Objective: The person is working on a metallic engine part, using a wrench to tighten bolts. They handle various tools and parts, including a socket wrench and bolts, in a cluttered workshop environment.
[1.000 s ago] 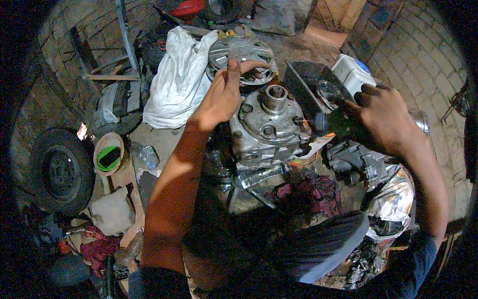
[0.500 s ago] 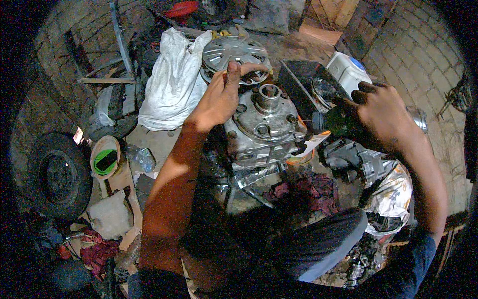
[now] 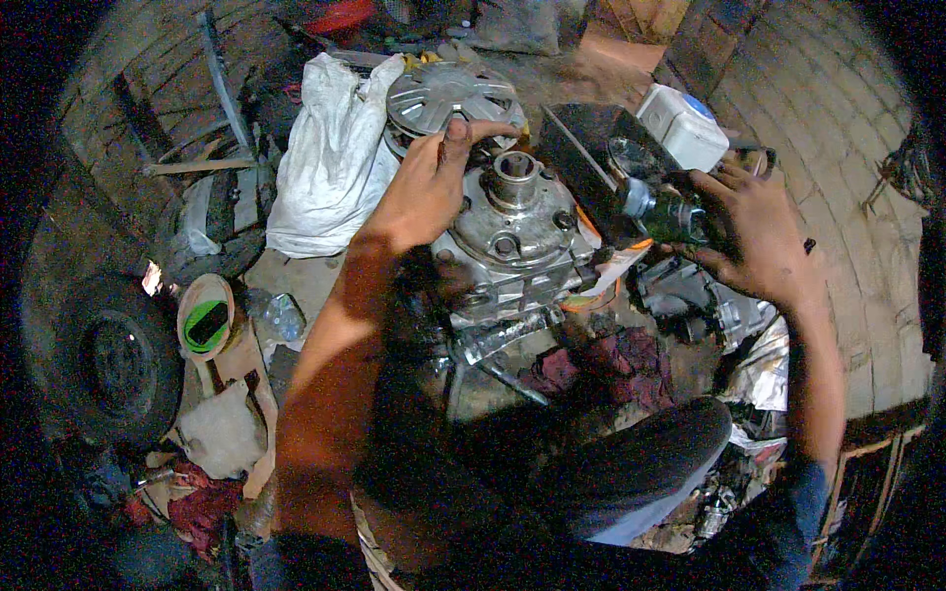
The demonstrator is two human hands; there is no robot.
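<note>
A grey metal pump-like housing [image 3: 517, 231] with a short upright hollow shaft [image 3: 515, 180] and bolts round its top stands before me. Beside its left rear edge is my left hand [image 3: 434, 182], thumb raised and index finger stretched to the right. Its other fingers are largely hidden, and I see nothing held in it. To the right, my right hand [image 3: 749, 227] wraps round a dark green bottle [image 3: 680, 219]. The bottle lies nearly sideways, its neck pointing left, in front of a black rectangular tray [image 3: 572, 148].
Behind the housing sit a round silver slotted cover [image 3: 448, 98] and a white sack [image 3: 330, 167]. A white jug [image 3: 685, 128] stands beyond the tray. A dark red rag [image 3: 621, 364] and metal castings [image 3: 705, 295] lie nearer. At left are a wheel [image 3: 113, 360] and a green-lined bowl [image 3: 202, 291].
My right hand has tipped the bottle so its neck points further up and away, near the tray. The left hand keeps its pose. The whole view has shifted slightly.
</note>
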